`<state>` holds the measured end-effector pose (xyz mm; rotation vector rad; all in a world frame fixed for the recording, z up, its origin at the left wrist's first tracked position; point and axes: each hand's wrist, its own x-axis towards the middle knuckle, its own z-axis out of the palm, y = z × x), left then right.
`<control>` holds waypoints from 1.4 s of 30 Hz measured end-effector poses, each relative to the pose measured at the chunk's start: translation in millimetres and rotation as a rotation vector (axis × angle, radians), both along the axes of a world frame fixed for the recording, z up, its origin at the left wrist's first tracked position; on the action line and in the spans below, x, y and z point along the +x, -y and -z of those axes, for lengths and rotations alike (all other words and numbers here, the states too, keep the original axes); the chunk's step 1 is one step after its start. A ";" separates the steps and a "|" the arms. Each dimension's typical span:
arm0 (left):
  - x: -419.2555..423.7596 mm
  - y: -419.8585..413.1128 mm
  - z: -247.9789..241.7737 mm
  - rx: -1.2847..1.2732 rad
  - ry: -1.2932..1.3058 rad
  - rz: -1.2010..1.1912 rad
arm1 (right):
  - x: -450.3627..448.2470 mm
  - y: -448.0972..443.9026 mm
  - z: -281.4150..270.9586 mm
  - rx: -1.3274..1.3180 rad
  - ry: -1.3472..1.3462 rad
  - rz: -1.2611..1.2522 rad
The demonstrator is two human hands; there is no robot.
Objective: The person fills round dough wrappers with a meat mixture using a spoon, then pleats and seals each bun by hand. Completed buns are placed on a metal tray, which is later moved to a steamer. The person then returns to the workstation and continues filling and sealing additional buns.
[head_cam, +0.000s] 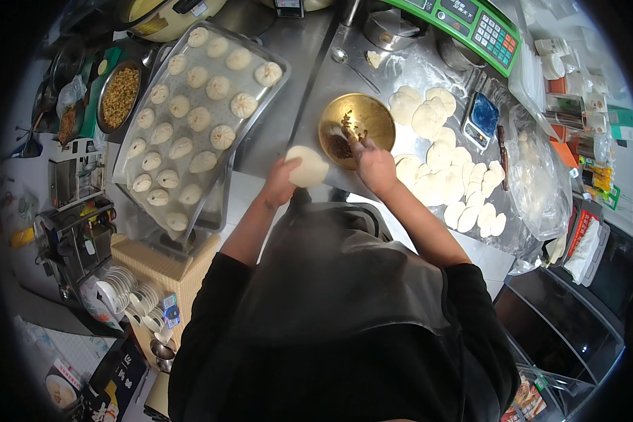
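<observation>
My left hand (279, 180) holds a flat round dough wrapper (309, 166) by its edge, just left of a gold-coloured metal bowl (383, 122). Inside the bowl, a dark crumbly filling (338, 145) lies along the left and lower side, with bits up the wall. My right hand (375, 166) reaches over the bowl's near rim, fingers closed around a utensil (346, 124). Only the blurred end of that utensil shows, and the fingers hide the rest. To the bowl's right, many flat dough wrappers (437, 184) lie overlapping on the floured steel table (401, 68).
At left, a metal tray (242, 142) holds rows of pleated buns (218, 87), beside a bowl of chopped filling (118, 95). A metal spoon (354, 68), a small scale (480, 121), a green scale (467, 31) and a plastic bag of dough (535, 174) sit on the table.
</observation>
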<state>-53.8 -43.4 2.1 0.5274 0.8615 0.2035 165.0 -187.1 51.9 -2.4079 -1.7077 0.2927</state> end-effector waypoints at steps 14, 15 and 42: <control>14.3 -13.1 0.2 0.044 0.100 -0.030 | 37.8 15.7 16.7 -0.078 -0.158 0.080; 13.7 -13.8 -1.6 0.024 0.122 -0.031 | 37.9 28.6 12.8 -0.126 -0.189 0.032; 37.7 -16.0 -39.4 -0.008 0.040 0.093 | 38.3 26.4 12.4 -0.056 -1.431 0.690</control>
